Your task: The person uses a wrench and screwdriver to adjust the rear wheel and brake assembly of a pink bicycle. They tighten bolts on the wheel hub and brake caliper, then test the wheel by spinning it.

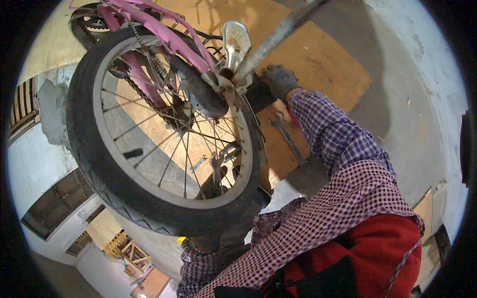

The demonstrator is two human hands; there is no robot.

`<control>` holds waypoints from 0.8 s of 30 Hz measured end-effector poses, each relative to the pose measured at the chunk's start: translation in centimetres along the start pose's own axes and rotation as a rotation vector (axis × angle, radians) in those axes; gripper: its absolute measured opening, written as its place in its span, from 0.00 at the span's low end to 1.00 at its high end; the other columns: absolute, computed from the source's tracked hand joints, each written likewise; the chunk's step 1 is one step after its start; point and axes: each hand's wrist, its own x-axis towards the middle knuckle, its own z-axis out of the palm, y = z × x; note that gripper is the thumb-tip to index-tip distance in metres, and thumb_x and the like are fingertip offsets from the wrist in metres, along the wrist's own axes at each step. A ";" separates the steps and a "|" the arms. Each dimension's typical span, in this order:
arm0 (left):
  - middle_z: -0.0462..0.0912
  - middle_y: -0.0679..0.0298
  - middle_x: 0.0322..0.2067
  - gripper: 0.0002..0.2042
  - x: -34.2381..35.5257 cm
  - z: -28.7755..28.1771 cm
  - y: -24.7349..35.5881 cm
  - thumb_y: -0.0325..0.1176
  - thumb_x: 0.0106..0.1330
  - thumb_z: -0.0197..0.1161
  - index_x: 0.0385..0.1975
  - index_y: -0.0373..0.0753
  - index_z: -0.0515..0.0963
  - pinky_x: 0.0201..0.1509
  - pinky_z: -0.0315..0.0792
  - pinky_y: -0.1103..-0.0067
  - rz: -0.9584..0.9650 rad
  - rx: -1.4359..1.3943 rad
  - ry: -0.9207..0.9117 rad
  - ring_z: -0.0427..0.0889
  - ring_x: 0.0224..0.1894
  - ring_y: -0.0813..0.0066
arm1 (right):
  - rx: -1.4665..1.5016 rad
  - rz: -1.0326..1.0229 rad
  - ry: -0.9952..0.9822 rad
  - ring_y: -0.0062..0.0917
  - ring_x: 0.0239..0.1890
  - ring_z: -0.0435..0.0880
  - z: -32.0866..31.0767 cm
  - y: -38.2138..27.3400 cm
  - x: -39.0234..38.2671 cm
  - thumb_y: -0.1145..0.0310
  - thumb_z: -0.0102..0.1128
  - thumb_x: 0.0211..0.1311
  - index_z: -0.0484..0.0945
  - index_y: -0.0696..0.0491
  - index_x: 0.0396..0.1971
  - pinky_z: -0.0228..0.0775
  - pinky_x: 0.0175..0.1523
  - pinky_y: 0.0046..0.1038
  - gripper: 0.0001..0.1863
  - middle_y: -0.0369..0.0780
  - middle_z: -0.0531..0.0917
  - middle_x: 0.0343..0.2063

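A pink bicycle has its black-tyred wheel raised close before me, with a rusty metal bracket and bar at its frame. My gloved left hand is at the bottom of the tyre, its fingers hidden behind it. My gloved right hand is beyond the wheel, right of the bracket, fingers curled on something dark that I cannot make out. A large open-end wrench lies below that hand on an orange-brown board. Smaller tools show through the spokes.
The board lies on a grey floor. A pale wall runs along the right. At the lower left are a wooden crate and boards; a barred opening is at the far left.
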 end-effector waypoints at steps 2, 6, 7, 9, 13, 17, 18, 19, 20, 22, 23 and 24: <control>0.70 0.62 0.56 0.28 0.2 0.9 1.5 0.37 0.75 0.57 0.72 0.33 0.64 0.52 0.72 0.72 -0.012 -0.031 -0.051 0.73 0.51 0.68 | -0.071 -0.030 0.020 0.43 0.59 0.79 -0.9 -0.2 -0.1 0.67 0.58 0.65 0.80 0.46 0.56 0.77 0.57 0.44 0.19 0.43 0.80 0.56; 0.69 0.64 0.49 0.27 1.7 3.2 4.5 0.38 0.77 0.56 0.72 0.32 0.64 0.47 0.69 0.74 -0.034 -0.090 -0.118 0.72 0.45 0.72 | -0.154 -0.019 -0.047 0.40 0.57 0.81 -2.5 -0.2 -0.2 0.64 0.59 0.67 0.83 0.46 0.52 0.78 0.57 0.43 0.15 0.42 0.82 0.53; 0.69 0.65 0.47 0.27 1.7 3.8 5.1 0.38 0.77 0.55 0.72 0.32 0.64 0.46 0.69 0.75 -0.041 -0.105 -0.130 0.72 0.44 0.72 | -0.155 0.026 -0.100 0.40 0.57 0.81 -2.7 -0.2 -0.2 0.65 0.60 0.67 0.84 0.46 0.51 0.79 0.57 0.43 0.14 0.42 0.83 0.52; 0.69 0.66 0.43 0.27 1.9 4.3 6.3 0.38 0.78 0.55 0.72 0.32 0.64 0.43 0.68 0.76 -0.053 -0.136 -0.157 0.71 0.41 0.74 | -0.154 0.067 -0.137 0.39 0.57 0.83 -2.7 -0.4 -0.2 0.65 0.61 0.66 0.86 0.45 0.50 0.80 0.56 0.42 0.14 0.42 0.84 0.52; 0.69 0.69 0.36 0.26 2.1 4.1 8.0 0.39 0.79 0.53 0.72 0.31 0.64 0.38 0.65 0.78 -0.087 -0.230 -0.206 0.70 0.35 0.77 | -0.186 0.086 -0.027 0.38 0.57 0.84 -2.2 -1.0 -0.1 0.67 0.64 0.63 0.88 0.46 0.49 0.81 0.55 0.41 0.14 0.42 0.85 0.52; 0.68 0.71 0.29 0.26 2.6 4.2 9.2 0.39 0.81 0.52 0.72 0.30 0.64 0.33 0.63 0.80 -0.125 -0.326 -0.274 0.68 0.29 0.80 | -0.133 0.117 -0.013 0.41 0.56 0.84 -1.7 -1.1 -0.2 0.69 0.65 0.62 0.88 0.48 0.48 0.81 0.55 0.42 0.14 0.44 0.85 0.51; 0.68 0.72 0.27 0.26 2.6 4.5 9.4 0.40 0.81 0.51 0.72 0.29 0.64 0.32 0.62 0.81 -0.144 -0.359 -0.304 0.68 0.28 0.81 | -0.120 0.109 -0.006 0.42 0.56 0.84 -1.6 -1.1 -0.3 0.69 0.65 0.62 0.88 0.48 0.48 0.81 0.56 0.42 0.14 0.44 0.85 0.51; 0.68 0.72 0.26 0.26 2.5 4.8 9.6 0.40 0.82 0.51 0.72 0.29 0.64 0.31 0.62 0.81 -0.151 -0.372 -0.320 0.67 0.26 0.82 | -0.117 0.031 0.010 0.43 0.57 0.84 -1.6 -1.1 -0.4 0.68 0.65 0.62 0.88 0.48 0.48 0.81 0.55 0.44 0.14 0.45 0.85 0.50; 0.68 0.73 0.24 0.26 2.3 5.1 9.7 0.40 0.82 0.50 0.72 0.29 0.64 0.29 0.61 0.82 -0.141 -0.338 -0.290 0.67 0.25 0.83 | -0.101 0.036 -0.031 0.43 0.57 0.84 -1.6 -1.1 -0.3 0.67 0.64 0.63 0.88 0.48 0.48 0.80 0.55 0.45 0.14 0.45 0.85 0.50; 0.64 0.76 0.18 0.26 2.0 5.5 9.9 0.40 0.82 0.50 0.72 0.28 0.64 0.25 0.56 0.84 -0.104 -0.148 -0.111 0.62 0.19 0.86 | -0.087 0.128 -0.101 0.43 0.57 0.83 -2.0 -1.2 -0.1 0.66 0.64 0.64 0.88 0.48 0.47 0.80 0.55 0.46 0.14 0.46 0.85 0.50; 0.67 0.73 0.23 0.26 2.0 5.5 10.0 0.40 0.82 0.52 0.72 0.30 0.64 0.28 0.60 0.82 -0.096 -0.062 -0.116 0.66 0.23 0.84 | -0.206 0.141 -0.114 0.43 0.55 0.85 -2.4 -1.4 0.2 0.62 0.64 0.65 0.88 0.48 0.47 0.81 0.53 0.45 0.14 0.46 0.86 0.49; 0.70 0.70 0.28 0.26 2.1 5.5 10.0 0.39 0.81 0.54 0.71 0.31 0.65 0.30 0.64 0.80 -0.088 0.023 -0.122 0.70 0.26 0.81 | -0.177 0.160 -0.134 0.43 0.54 0.85 -2.9 -1.5 0.4 0.61 0.64 0.64 0.88 0.48 0.47 0.81 0.53 0.45 0.15 0.46 0.86 0.49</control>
